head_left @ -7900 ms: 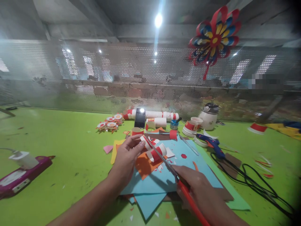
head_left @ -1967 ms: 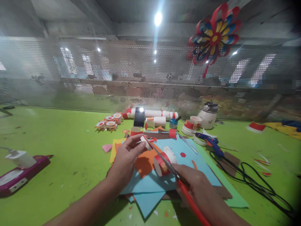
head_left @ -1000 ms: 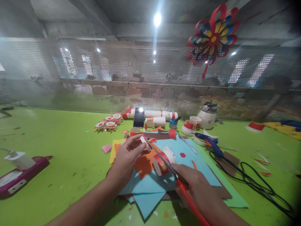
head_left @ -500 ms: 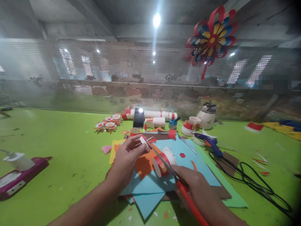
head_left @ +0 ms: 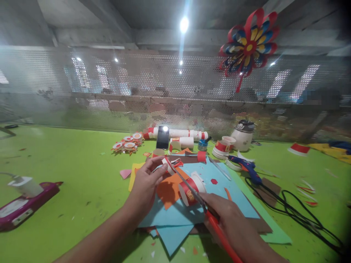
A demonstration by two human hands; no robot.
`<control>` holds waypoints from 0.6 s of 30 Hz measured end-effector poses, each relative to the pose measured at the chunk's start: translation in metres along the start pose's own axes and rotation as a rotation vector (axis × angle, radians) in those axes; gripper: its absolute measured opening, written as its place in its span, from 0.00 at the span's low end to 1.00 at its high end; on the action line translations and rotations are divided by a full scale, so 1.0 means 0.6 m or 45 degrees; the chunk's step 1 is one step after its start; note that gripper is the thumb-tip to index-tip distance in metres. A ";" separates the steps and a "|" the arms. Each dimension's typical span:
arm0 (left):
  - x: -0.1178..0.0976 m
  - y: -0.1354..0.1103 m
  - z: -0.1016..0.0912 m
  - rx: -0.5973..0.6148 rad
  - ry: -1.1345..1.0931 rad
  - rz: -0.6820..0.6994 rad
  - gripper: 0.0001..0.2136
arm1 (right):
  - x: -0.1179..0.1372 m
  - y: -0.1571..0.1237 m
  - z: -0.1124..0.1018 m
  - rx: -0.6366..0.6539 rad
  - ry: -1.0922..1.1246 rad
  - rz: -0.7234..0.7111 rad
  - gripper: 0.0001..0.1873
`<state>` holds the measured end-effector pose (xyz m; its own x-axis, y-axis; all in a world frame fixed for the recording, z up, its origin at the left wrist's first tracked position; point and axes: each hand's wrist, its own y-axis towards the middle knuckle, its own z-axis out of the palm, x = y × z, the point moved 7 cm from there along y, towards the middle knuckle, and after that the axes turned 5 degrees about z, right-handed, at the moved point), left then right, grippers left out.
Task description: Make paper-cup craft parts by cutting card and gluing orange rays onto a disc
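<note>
My left hand point(head_left: 148, 180) pinches a small white and red paper piece point(head_left: 168, 165) between thumb and fingers. Scissors with red handles point(head_left: 219, 232) are gripped in my right hand point(head_left: 229, 215), their blades pointing up and left to the edge of that piece. Whether the blades are fully closed I cannot make out. Under them a cut red and white paper cup point(head_left: 189, 191) lies on its side over an orange sheet point(head_left: 168, 190) and light blue sheets point(head_left: 175, 215).
A blue glue gun point(head_left: 246, 168) with a looped black cable lies to the right. Behind the papers stand a phone point(head_left: 162, 138), a blue jar point(head_left: 202, 145), stacked cups point(head_left: 221, 148) and a grey-lidded bottle point(head_left: 242, 136). A purple power strip point(head_left: 30, 202) is at the left.
The scissor blades and the paper piece now sit slightly closer together at the left hand's fingertips. The whole view has shifted slightly; the other things lie as before.
</note>
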<state>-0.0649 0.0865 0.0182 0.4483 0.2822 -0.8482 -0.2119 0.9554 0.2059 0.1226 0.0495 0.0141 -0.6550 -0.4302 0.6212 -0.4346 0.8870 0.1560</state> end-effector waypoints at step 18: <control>0.000 -0.008 0.014 0.073 -0.028 -0.011 0.11 | 0.004 -0.004 0.000 -0.019 0.032 -0.001 0.13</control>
<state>-0.0566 0.0827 0.0211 0.4689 0.2748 -0.8394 -0.1577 0.9611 0.2266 0.1220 0.0466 0.0149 -0.6388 -0.4264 0.6404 -0.4255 0.8893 0.1676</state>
